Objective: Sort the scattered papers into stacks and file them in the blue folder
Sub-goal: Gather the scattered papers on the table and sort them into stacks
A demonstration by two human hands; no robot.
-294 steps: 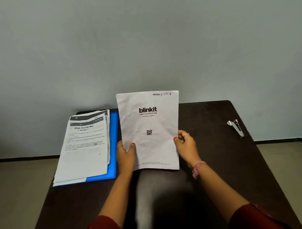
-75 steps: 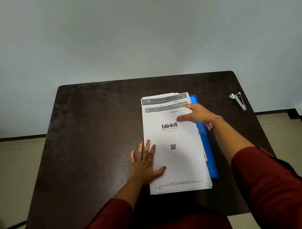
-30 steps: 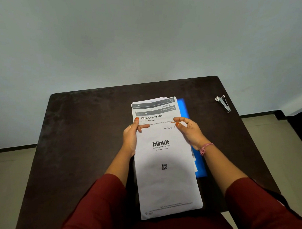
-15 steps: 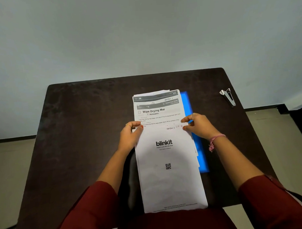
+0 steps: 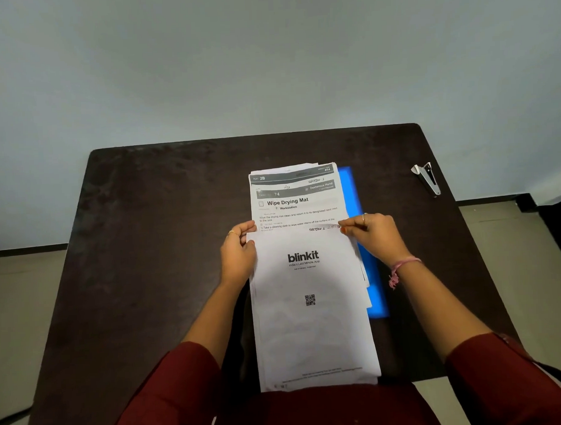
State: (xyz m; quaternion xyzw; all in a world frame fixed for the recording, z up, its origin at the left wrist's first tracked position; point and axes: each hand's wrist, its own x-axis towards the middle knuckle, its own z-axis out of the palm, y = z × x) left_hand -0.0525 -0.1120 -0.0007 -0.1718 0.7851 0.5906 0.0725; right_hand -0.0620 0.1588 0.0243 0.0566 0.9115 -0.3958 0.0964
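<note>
Since a moment ago we have drawn the blinkit sheet (image 5: 311,303) a little nearer to us, so its near edge now overhangs the table (image 5: 153,248) above our lap. Our left hand (image 5: 237,250) pinches its top left corner between thumb and curled fingers; our right hand (image 5: 374,236) pinches the top right corner. Beneath it lies the paper stack (image 5: 296,197), topped by a "Wipe Drying Mat" page, resting on the blue folder (image 5: 372,272). Well apart, near the far right corner, sits a staple remover (image 5: 427,178).
</note>
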